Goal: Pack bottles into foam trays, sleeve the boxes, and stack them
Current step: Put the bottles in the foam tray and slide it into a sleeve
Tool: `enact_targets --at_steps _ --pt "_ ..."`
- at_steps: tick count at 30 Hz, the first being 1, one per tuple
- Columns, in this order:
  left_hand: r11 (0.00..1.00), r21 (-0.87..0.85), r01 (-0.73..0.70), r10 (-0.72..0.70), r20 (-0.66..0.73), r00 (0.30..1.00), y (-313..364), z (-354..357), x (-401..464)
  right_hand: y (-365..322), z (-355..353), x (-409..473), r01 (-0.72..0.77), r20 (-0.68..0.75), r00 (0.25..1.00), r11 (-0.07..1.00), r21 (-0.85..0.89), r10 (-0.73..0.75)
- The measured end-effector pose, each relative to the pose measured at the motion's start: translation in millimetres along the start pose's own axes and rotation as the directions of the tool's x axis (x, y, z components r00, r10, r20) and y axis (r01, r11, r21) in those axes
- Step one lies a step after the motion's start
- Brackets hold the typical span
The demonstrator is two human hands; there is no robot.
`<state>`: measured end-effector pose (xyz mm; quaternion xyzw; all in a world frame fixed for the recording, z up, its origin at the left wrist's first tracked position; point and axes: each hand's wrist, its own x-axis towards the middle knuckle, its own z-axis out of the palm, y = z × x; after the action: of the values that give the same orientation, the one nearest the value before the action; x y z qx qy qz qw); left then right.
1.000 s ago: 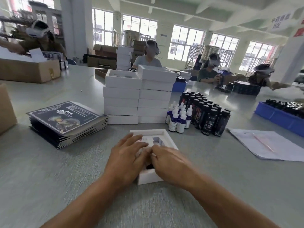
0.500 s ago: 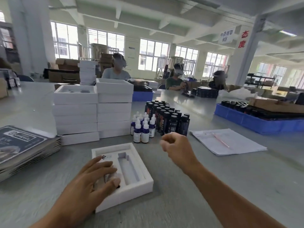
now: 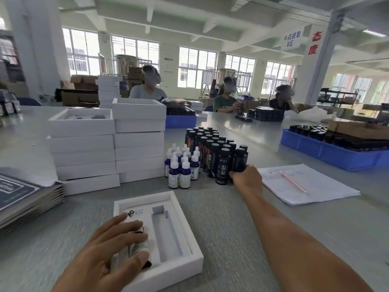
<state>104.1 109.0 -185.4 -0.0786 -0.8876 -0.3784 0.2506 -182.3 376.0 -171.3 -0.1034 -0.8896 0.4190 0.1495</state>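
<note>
Pull that dark bottle [image 3: 239,160] out carelessly and you may topple its close-packed neighbours. Your right hand [image 3: 246,179] grips it at the cluster's near corner. Your left hand [image 3: 111,247] rests flat, fingers straight, on the bottle already seated in the tray [image 3: 185,220]; the long slot is unfilled.

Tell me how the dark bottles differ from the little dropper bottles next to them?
The dark bottles are taller than the dropper bottles and have flat black caps, while the dropper bottles have white pointed tops. The dark bottles are many, in rows; the dropper bottles form a small cluster. The right hand grips a dark bottle; no hand touches the dropper bottles. Both kinds stand upright on the table.
</note>
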Motion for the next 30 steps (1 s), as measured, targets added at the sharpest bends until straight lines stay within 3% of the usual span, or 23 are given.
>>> enact_targets --at_steps 6,9,13,15,18,21,25,30 --pt "0.989 -0.108 0.097 -0.096 0.012 0.995 1.1 -4.9 1.2 4.0 -4.9 -6.9 -0.031 -0.04 0.999 1.0 0.002 0.032" --pt "0.993 -0.045 0.112 -0.112 0.022 0.994 0.0 -5.1 -0.7 3.0 -21.1 -24.1 -0.019 -0.06 0.998 0.999 0.046 0.022" --pt "0.993 0.059 0.104 -0.104 -0.003 0.995 -2.4 -3.9 -2.9 -24.2 -48.9 -71.7 0.213 -0.04 0.977 0.967 0.139 -0.209" --pt "0.991 0.098 0.093 -0.093 0.0 0.996 -1.6 -4.1 -3.1 -47.8 -58.7 -106.0 0.311 0.112 0.936 0.932 0.187 -0.335" --pt "0.989 0.123 0.082 -0.083 0.005 0.997 0.0 -5.1 -4.5 -74.1 -58.1 -160.1 0.441 0.341 0.817 0.885 0.15 -0.465" --pt "0.986 0.154 0.068 -0.068 -0.006 0.998 1.6 -5.3 -5.8 -81.1 -40.8 -200.1 0.582 0.462 0.706 0.811 0.054 -0.537" --pt "0.98 0.192 0.051 -0.05 -0.01 0.999 1.5 -4.9 -6.4 -69.3 -20.0 -223.8 0.781 0.438 0.613 0.588 -0.211 -0.657" --pt "0.982 0.179 0.056 -0.055 -0.011 0.998 -0.5 -4.0 -6.2 -66.3 -13.4 -226.9 0.818 0.392 0.575 0.493 -0.297 -0.718"
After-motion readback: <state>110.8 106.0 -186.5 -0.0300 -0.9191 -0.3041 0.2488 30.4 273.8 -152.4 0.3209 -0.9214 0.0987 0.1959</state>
